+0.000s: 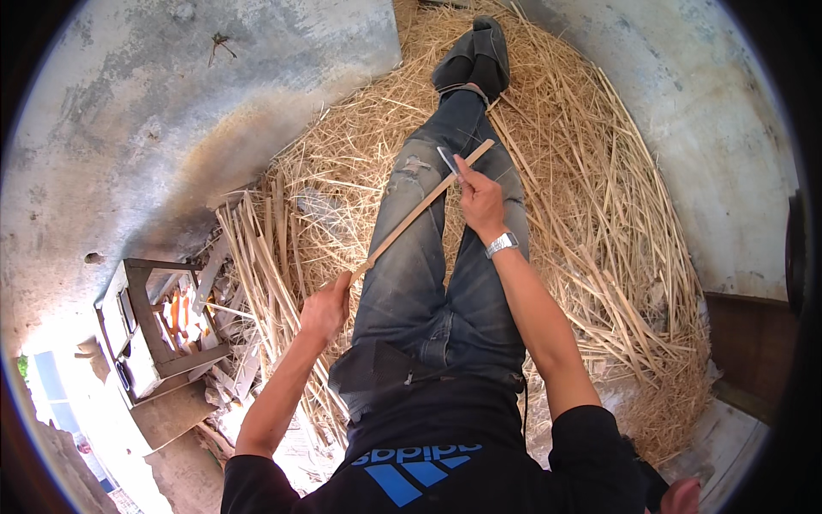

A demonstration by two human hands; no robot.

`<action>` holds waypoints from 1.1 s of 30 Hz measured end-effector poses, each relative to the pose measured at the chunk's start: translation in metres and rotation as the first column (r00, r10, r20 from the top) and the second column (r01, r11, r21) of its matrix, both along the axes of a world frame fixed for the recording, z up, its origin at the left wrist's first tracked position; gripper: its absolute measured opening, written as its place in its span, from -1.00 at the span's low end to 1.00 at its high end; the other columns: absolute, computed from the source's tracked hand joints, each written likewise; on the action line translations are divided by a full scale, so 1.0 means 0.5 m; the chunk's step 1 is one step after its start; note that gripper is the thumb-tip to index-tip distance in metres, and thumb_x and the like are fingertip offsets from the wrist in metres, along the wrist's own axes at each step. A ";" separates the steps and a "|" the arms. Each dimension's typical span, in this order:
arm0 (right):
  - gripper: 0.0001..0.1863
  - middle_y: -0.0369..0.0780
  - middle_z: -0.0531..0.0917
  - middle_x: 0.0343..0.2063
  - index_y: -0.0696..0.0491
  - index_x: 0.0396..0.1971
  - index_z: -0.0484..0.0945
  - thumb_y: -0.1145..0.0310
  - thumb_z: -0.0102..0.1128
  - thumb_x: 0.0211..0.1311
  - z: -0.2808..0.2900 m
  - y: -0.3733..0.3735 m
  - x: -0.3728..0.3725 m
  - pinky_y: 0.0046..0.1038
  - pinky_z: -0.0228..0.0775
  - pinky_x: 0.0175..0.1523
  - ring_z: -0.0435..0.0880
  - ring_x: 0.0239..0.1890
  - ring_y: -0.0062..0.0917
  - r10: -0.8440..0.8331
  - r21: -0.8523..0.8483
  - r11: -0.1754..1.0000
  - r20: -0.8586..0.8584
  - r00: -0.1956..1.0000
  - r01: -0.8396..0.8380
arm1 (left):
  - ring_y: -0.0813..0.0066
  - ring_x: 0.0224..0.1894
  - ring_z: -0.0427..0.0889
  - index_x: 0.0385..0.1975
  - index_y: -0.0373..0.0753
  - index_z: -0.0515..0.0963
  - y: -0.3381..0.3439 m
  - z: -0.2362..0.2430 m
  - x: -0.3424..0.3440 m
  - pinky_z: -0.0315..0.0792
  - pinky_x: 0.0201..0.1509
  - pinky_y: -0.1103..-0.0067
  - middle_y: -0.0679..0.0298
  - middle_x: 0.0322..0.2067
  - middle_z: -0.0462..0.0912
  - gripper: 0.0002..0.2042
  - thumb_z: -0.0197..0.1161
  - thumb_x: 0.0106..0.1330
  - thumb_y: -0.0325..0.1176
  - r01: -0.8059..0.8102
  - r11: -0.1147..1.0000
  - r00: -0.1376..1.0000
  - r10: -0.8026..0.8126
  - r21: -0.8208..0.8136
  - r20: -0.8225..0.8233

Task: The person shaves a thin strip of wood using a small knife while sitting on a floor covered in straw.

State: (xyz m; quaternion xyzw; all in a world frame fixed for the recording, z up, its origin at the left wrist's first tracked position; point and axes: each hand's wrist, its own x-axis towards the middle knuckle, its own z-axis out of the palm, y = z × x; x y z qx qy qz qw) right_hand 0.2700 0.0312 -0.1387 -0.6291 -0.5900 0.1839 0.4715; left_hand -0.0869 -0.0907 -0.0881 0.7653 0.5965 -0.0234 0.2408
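A long, thin strip of bamboo or wood [409, 219] slants across my outstretched legs, its far end near my shins. My left hand [325, 310] is closed around the strip's near end, beside my left thigh. Above my right knee, my right hand [484, 204] grips a small knife; its handle is hidden in the fingers. The grey knife blade [447, 159] points up and left, lying at the strip's upper part. Whether the edge cuts into the strip is too small to tell. A metal watch [502, 244] is on my right wrist.
Straw-like shavings [548, 111] cover the floor around my legs. Long split strips [261, 257] lie piled at my left, more [634, 317] at my right. A wooden frame [163, 338] stands at left. Grey walls [685, 103] rise on both sides.
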 end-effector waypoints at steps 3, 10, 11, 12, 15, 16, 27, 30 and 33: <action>-0.47 0.00 0.79 -0.18 -0.13 0.28 0.67 0.60 0.22 0.35 -0.007 -0.027 -0.029 -0.23 0.61 -0.12 0.79 -0.20 -0.10 0.056 -0.023 0.998 0.000 0.998 -0.056 | -0.20 -0.40 0.70 0.26 -0.07 0.41 0.002 0.005 0.009 0.58 -0.32 0.00 -0.08 -0.39 0.69 -0.72 -0.01 0.64 -0.27 -0.005 1.000 1.000 0.004 -0.015 -0.008; -0.48 -0.01 0.78 -0.29 -0.07 0.27 0.68 0.59 0.25 0.33 -0.015 -0.076 -0.083 -0.23 0.57 -0.19 0.77 -0.31 -0.13 0.096 0.043 0.995 -0.070 0.993 -0.093 | -0.31 -0.31 0.67 0.08 -0.14 0.40 0.017 0.036 0.047 0.54 -0.19 -0.07 -0.14 -0.33 0.69 -0.82 -0.01 0.64 -0.28 -0.022 1.000 0.989 0.023 -0.011 0.146; -0.52 0.02 0.76 -0.33 0.00 0.25 0.69 0.60 0.26 0.35 -0.006 -0.088 -0.107 -0.28 0.55 -0.22 0.75 -0.36 -0.16 0.114 0.043 0.993 -0.073 0.991 -0.111 | -0.31 -0.31 0.67 0.08 -0.14 0.40 0.022 0.036 0.058 0.54 -0.19 -0.07 -0.14 -0.33 0.69 -0.82 -0.01 0.64 -0.28 -0.024 1.000 0.989 0.025 -0.009 0.149; -0.56 0.04 0.74 -0.37 0.06 0.22 0.70 0.60 0.27 0.37 -0.001 -0.096 -0.122 -0.32 0.53 -0.26 0.73 -0.42 -0.20 0.130 0.044 0.991 -0.073 0.989 -0.127 | -0.30 -0.28 0.68 0.10 -0.16 0.40 0.033 0.035 0.073 0.54 -0.16 -0.06 -0.14 -0.33 0.69 -0.81 -0.01 0.64 -0.28 -0.025 0.999 0.990 0.028 -0.025 0.139; -0.56 0.04 0.72 -0.41 0.05 0.21 0.71 0.61 0.28 0.35 0.009 -0.111 -0.136 -0.30 0.48 -0.30 0.70 -0.46 -0.19 0.126 0.016 0.992 -0.081 0.989 -0.125 | -0.30 -0.24 0.69 0.09 -0.19 0.40 0.064 0.040 0.119 0.53 -0.14 -0.07 -0.16 -0.34 0.70 -0.80 -0.01 0.64 -0.27 -0.026 0.998 0.992 0.033 -0.055 0.122; -0.56 0.04 0.72 -0.41 0.05 0.21 0.71 0.61 0.28 0.35 0.010 -0.117 -0.141 -0.30 0.48 -0.30 0.70 -0.46 -0.19 0.124 0.017 0.992 -0.078 0.989 -0.123 | -0.31 -0.23 0.70 0.07 -0.19 0.40 0.074 0.037 0.134 0.53 -0.14 -0.08 -0.17 -0.34 0.70 -0.81 -0.01 0.64 -0.26 -0.035 0.997 0.993 0.041 -0.064 0.109; -0.61 -0.29 0.65 -0.56 0.09 0.29 0.66 0.46 0.20 0.53 -0.006 -0.137 -0.120 -0.54 0.33 -0.43 0.54 -0.57 -0.65 0.347 -0.150 0.788 -0.692 0.633 -0.597 | -0.34 -0.21 0.71 0.02 -0.20 0.39 0.114 0.044 0.165 0.54 -0.13 -0.10 -0.20 -0.36 0.71 -0.82 0.01 0.63 -0.25 -0.007 0.997 0.997 0.013 -0.082 0.079; -0.55 -0.41 0.62 -0.47 0.05 0.37 0.59 0.37 0.25 0.54 0.016 -0.150 -0.106 -0.59 0.35 -0.36 0.48 -0.51 -0.80 -0.030 -0.202 0.756 -0.961 0.275 -0.623 | -0.34 -0.23 0.71 0.01 -0.21 0.38 0.104 0.027 0.164 0.53 -0.13 -0.09 -0.17 -0.36 0.71 -0.82 0.01 0.62 -0.26 -0.024 0.998 0.996 0.029 -0.057 0.088; -0.55 -0.40 0.63 -0.46 0.07 0.33 0.60 0.35 0.30 0.51 0.024 -0.148 -0.108 -0.60 0.31 -0.38 0.49 -0.53 -0.79 -0.157 -0.262 0.918 -0.929 0.336 -0.297 | -0.33 -0.25 0.72 -0.01 -0.21 0.37 0.093 0.017 0.167 0.53 -0.15 -0.09 -0.16 -0.37 0.71 -0.83 0.03 0.60 -0.28 -0.034 0.999 0.993 0.033 0.009 0.112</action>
